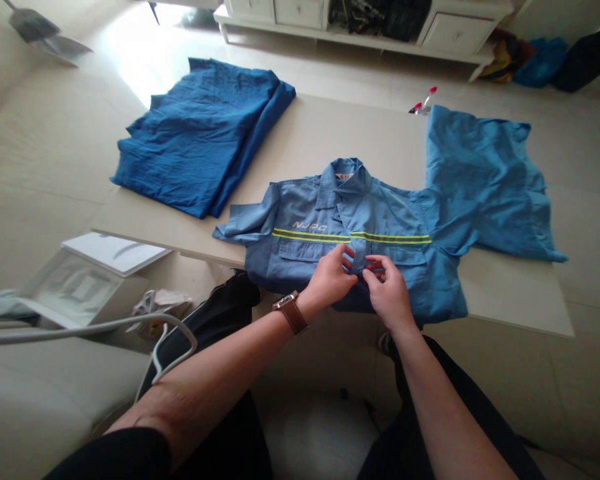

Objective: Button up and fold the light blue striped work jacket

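A light blue work shirt with a collar and yellow-grey stripes lies front up, its lower part hanging over the table's near edge. My left hand, with a brown watch on the wrist, pinches the shirt's front placket just under the stripe. Close beside it, my right hand grips the same placket from the other side, fingers curled in. The fingertips nearly meet there; whether a button is between them is too small to make out.
On the pale table, a darker blue folded cloth lies at left and a lighter blue garment at right. Red-capped bottles show behind the far edge. A white box stands at the lower left.
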Demonstrator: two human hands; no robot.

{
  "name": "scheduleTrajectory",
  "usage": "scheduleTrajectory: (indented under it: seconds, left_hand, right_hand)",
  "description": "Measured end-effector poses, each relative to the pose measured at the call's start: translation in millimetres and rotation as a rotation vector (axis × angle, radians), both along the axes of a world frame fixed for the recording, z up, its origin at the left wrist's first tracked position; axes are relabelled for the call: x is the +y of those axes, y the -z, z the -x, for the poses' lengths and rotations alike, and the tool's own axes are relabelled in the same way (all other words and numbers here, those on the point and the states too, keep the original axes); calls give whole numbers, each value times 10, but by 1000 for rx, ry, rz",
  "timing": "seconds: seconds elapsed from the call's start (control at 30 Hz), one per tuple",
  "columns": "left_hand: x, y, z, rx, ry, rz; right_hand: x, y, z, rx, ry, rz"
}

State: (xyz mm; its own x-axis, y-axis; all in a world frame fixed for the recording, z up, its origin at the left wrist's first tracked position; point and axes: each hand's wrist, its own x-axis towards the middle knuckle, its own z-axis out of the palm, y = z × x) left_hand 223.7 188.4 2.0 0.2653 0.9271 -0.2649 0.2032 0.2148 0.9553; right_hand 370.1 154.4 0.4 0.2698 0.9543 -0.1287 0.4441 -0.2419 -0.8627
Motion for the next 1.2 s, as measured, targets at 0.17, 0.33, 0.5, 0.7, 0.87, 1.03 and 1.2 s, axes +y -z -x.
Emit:
scheduleTrajectory:
  seconds: [0.17, 0.33, 0.5, 0.7, 0.87, 1.03, 1.2]
  left_hand:
    - [-5, -32, 16, 17, 23, -23]
    - [-8, -50, 22, 31, 34, -47]
    - [-7, -55, 23, 31, 29, -51]
    - [-2, -79, 17, 34, 19, -21]
    - [-1, -34, 11, 16, 7, -26]
    - [16, 9, 2, -32, -29, 42]
    - [44, 62, -3, -63, -72, 87]
  right_hand:
    - [16, 20, -4, -7, 49, 13]
    - [6, -31, -13, -69, 10, -50]
    - [-5, -48, -17, -71, 18, -62]
    - [12, -101, 8, -33, 1, -88]
    - [12, -156, 26, -55, -30, -106]
    - [-2, -181, 30, -72, -46, -69]
    - [-3, -147, 19, -125, -62, -45]
